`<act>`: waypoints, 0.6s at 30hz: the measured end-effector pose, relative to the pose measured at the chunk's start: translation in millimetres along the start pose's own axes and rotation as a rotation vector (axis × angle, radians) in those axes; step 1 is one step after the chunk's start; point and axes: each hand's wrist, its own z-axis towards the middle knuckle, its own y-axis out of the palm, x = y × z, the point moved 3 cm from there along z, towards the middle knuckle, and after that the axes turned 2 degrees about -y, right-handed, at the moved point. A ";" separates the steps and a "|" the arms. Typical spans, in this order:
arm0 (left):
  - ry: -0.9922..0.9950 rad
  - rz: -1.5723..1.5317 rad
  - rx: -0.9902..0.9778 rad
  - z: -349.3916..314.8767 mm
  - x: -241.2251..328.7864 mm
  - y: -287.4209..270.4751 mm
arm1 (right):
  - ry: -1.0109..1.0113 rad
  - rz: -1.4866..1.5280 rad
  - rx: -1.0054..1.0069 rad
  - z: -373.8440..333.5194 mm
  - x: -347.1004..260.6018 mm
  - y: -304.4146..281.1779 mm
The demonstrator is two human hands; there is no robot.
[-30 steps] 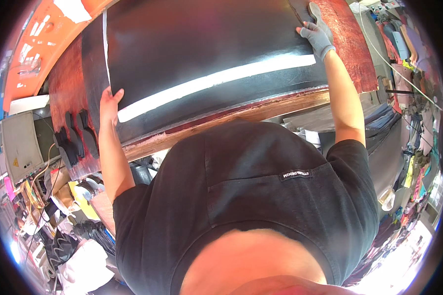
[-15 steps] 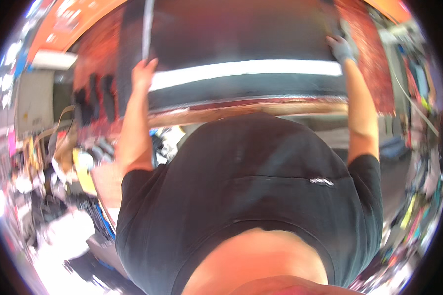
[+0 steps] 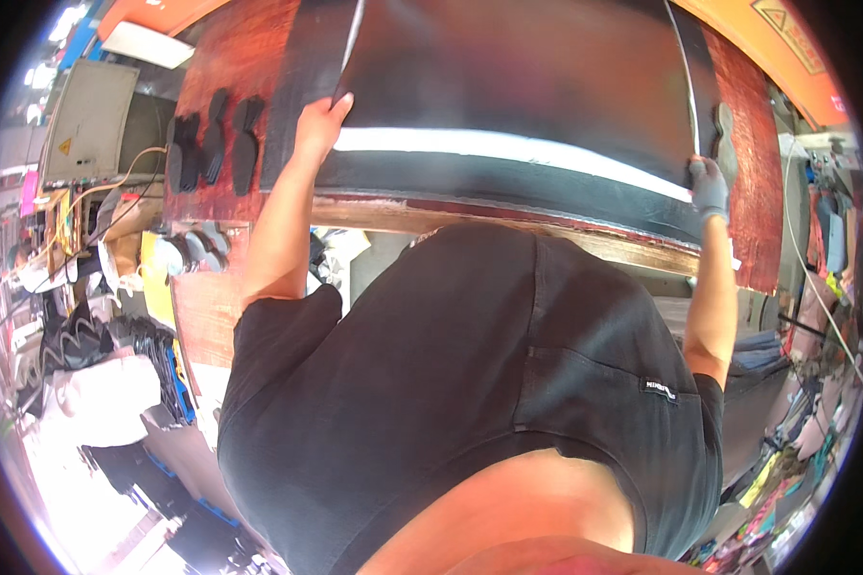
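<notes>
Glossy black rectangular sheet (image 3: pixel 518 77) is looking pliable, slippery; bare left hand (image 3: pixel 319 126) and grey-gloved right hand (image 3: pixel 709 190) are seemingly pinching its near corners.

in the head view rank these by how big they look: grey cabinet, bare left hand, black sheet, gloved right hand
1. black sheet
2. grey cabinet
Not ranked: bare left hand and gloved right hand, both smaller and too alike to separate

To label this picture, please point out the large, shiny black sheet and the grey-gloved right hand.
Large, shiny black sheet (image 3: pixel 518 77): head view, middle of surface.
Grey-gloved right hand (image 3: pixel 709 189): head view, back of hand.
</notes>
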 end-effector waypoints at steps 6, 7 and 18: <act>0.226 0.472 0.504 -32.2 11.6 14.8 | -0.092 0.488 -0.029 -49.2 -16.8 5.0; 0.482 0.439 0.326 -39.1 25.5 16.7 | -0.029 0.585 -0.065 -52.0 -17.9 5.4; 1.018 0.388 -0.233 -29.8 137.6 148.4 | 0.150 0.835 -0.092 -42.9 -15.7 9.5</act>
